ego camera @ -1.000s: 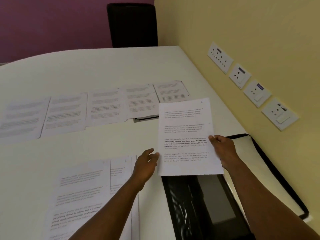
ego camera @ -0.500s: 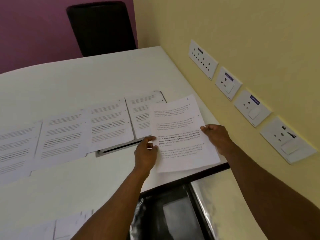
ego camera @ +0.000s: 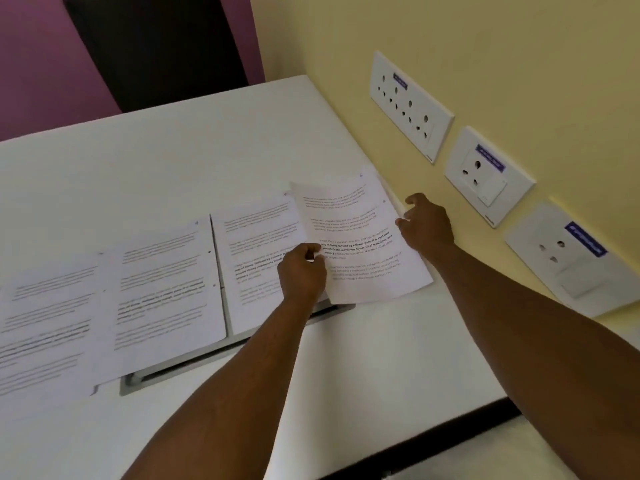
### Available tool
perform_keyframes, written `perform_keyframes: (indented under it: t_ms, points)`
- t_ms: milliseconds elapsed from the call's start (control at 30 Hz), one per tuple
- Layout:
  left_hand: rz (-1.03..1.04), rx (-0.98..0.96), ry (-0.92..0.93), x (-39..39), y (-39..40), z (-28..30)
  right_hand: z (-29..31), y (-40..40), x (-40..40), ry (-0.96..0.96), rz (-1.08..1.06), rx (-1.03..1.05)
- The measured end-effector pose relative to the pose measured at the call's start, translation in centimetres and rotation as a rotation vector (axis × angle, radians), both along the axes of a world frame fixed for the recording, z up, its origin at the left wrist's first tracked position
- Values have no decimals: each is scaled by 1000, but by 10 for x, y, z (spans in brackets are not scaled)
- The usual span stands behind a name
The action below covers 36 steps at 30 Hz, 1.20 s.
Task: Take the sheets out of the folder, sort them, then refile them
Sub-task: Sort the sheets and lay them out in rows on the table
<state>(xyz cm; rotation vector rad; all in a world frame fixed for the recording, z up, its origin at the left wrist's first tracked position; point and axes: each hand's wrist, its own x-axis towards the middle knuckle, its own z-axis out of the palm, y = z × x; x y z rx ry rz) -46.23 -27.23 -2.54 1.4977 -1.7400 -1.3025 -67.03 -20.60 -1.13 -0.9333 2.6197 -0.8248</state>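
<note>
White table [ego camera: 363, 368], printed sheets [ego camera: 166, 289] in row, yellow wall [ego camera: 519, 46] with sockets [ego camera: 410, 105]

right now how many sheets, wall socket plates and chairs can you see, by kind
printed sheets: 4, one in the left hand
wall socket plates: 3, nearest
black chair: 1
total: 8

Two bare forearms enter from bottom edge. No sleeves in view. No watch, rings, bracelets or gloves visible. Left hand [ego camera: 300, 277] and right hand [ego camera: 426, 221] bare, fingers uncovered. Rest of person out of frame.
</note>
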Motion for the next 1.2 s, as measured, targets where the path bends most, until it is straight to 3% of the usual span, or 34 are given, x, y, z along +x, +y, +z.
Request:
perform_keyframes:
  t_ms: [100, 200, 400, 500, 800, 1033, 1200]
  points:
    - [-22, -17, -33, -16, -13, -14, -15, -8, 2, 127, 77, 79]
    - [-110, -117, -122, -25, -21, -26, -38, -5, 15, 130, 194, 102]
    - [-380, -584, -599, -21, -13, -39, -75, 11, 27, 205, 305, 264]
    - [-460, -638, -688, -16, -11, -42, -79, 19, 27, 233, 326, 310]
    - [-536, -573, -608, 23, 27, -13, -43, 44, 57, 248, 315, 279]
    - [-449, -561, -500, 120, 101, 12, -13, 101, 170, 143, 346, 104]
    - [-366, -441, -483, 211, 154, 27, -2, 153, 266, 15, 359, -1]
